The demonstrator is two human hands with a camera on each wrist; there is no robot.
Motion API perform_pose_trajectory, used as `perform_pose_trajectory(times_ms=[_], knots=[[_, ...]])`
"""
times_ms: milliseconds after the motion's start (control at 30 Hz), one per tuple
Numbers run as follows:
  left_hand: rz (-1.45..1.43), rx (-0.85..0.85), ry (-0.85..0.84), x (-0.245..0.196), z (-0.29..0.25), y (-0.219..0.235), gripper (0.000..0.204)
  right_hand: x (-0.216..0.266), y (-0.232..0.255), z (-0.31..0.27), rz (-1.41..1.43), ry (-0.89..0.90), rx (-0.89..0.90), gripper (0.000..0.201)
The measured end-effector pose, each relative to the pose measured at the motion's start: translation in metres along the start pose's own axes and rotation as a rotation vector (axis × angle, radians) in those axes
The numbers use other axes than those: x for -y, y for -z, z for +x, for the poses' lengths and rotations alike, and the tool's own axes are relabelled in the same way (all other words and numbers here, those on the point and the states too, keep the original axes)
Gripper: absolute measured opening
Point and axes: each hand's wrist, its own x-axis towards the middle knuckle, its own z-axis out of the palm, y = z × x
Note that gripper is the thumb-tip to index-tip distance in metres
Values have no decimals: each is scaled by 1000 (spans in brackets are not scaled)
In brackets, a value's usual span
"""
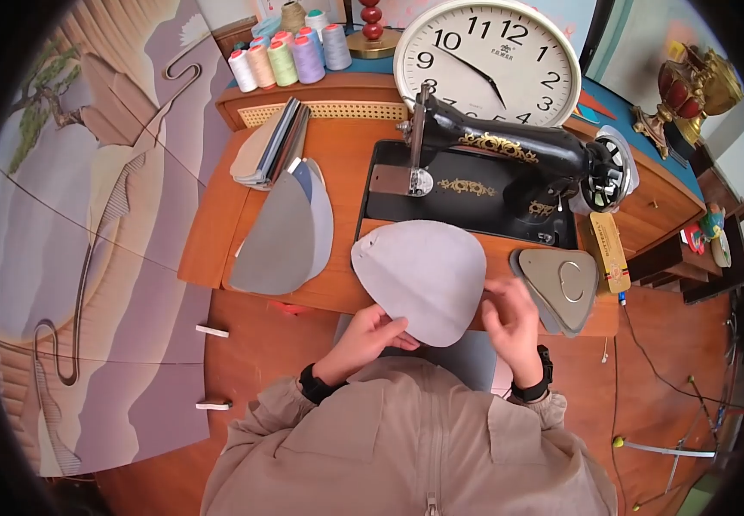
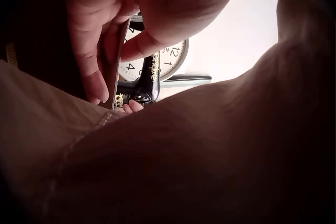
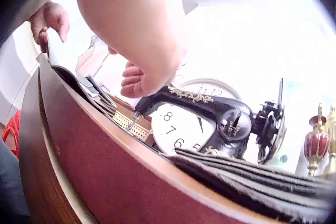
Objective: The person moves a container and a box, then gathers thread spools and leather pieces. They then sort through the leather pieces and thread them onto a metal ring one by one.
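A light grey rounded flat piece, like leather or felt, is raised over the front of the sewing table. My left hand pinches its near left edge between thumb and fingers; the left wrist view shows the same pinch by the left hand on the thin edge. Beside the right edge of the piece is my right hand, its fingers loosely bent. Nothing shows between the fingers of that right hand in the right wrist view. Small holes mark the upper left end of the piece.
Behind stands a black sewing machine before a wall clock. Large grey pieces and a standing stack lie left; smaller triangular pieces and a yellow box lie right. Thread spools fill the back left.
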Motion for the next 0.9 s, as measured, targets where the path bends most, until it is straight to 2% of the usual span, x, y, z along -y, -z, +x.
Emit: perform_pose_trajectory(times_ms=[67,100,167,200,267,300,333,400,433,500,533,567,600,633,667,700,733,800,833,900], knots=[[39,25,45,2,-2,2,21,18,-7,-4,121,-1,196,33],[35,24,47,-1,-4,2,21,29,-8,3,98,151,286,44],[304,6,40,-12,-7,1,16,40,-17,3,24,181,359,49],[303,7,40,-11,-6,3,16,42,-19,4,-49,213,429,53],[693,-254,-578,-12,-2,7,20,34,-23,0,-86,194,456,53],[645,-334,-625,-17,0,9,18,27,-24,-2,-127,225,457,47],[835,-398,-749,-27,3,15,15,23,-24,-4,-169,255,457,42],[928,-399,-856,-44,10,24,24,22,-18,-3,-123,227,459,35],[925,-397,-856,-48,13,32,24,21,-15,-1,-72,203,460,29],[1051,-152,-698,-52,15,46,38,17,-10,1,20,130,438,24],[1047,-149,-697,-53,15,50,38,15,-8,2,113,61,411,20],[1076,-99,-646,-54,15,53,40,9,-11,1,146,44,333,14],[1101,-44,-592,-53,16,56,42,5,-11,0,139,34,333,14],[1097,-40,-592,-50,19,58,42,0,-10,1,173,-182,296,14],[1071,-120,-615,-44,24,62,37,-4,-11,2,205,-397,257,17],[1043,-200,-638,-39,29,65,31,-9,-18,4,221,-393,191,24],[1040,-198,-638,-36,33,68,31,-12,-22,7,218,-395,191,24],[955,-356,-466,-35,40,70,19,-11,-31,18,209,-380,-6,25],[935,-380,-567,-34,43,67,15,-22,-32,20,159,-428,-20,28],[953,-403,-619,-28,50,68,15,-13,-34,24,173,-418,-43,29]])
